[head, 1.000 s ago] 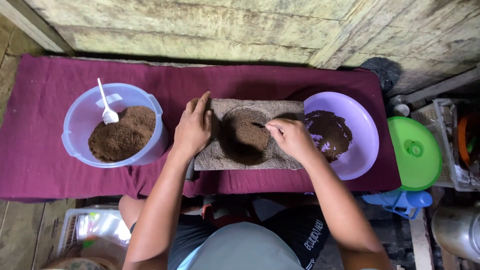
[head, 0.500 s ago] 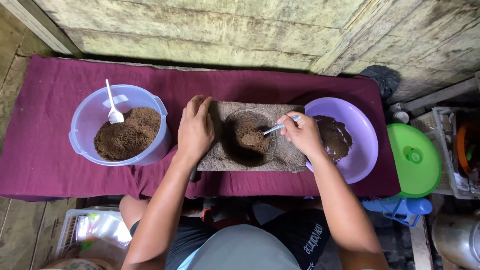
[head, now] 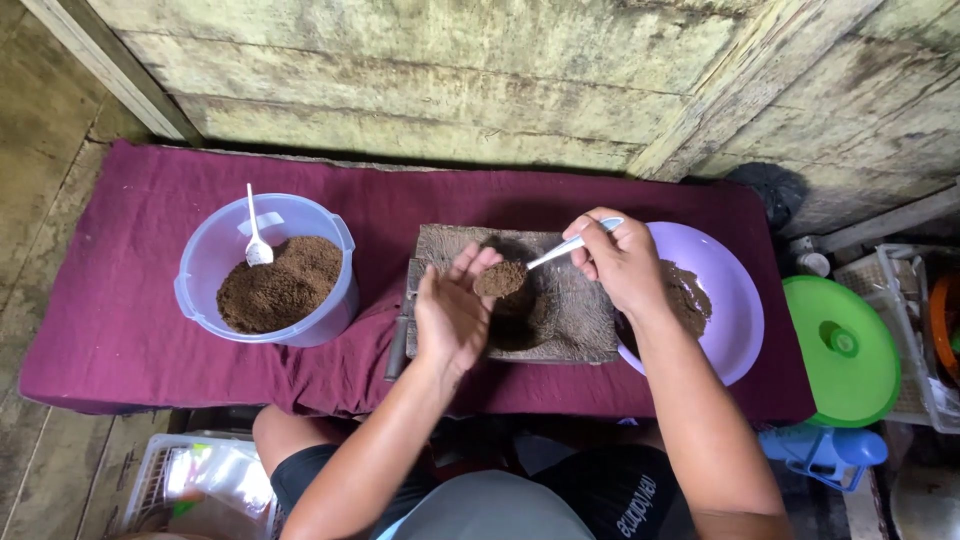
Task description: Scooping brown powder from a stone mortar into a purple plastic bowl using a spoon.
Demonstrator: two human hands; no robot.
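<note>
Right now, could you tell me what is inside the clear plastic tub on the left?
The clear tub holds loose brown powder with a white spoon standing in it. The tub's bottom is covered by powder.

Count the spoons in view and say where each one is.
2. One white spoon stands in the clear tub of brown powder; the other spoon is in the right hand. More may be hidden.

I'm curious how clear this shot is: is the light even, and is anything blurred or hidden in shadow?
Head view: soft, even daylight, no glare; the right hand with its spoon and the left hand look sharp; the hollow in the wooden block sits in shadow; the lower edge under the purple cloth is dim; the wall planks bend slightly towards the corners.
</note>
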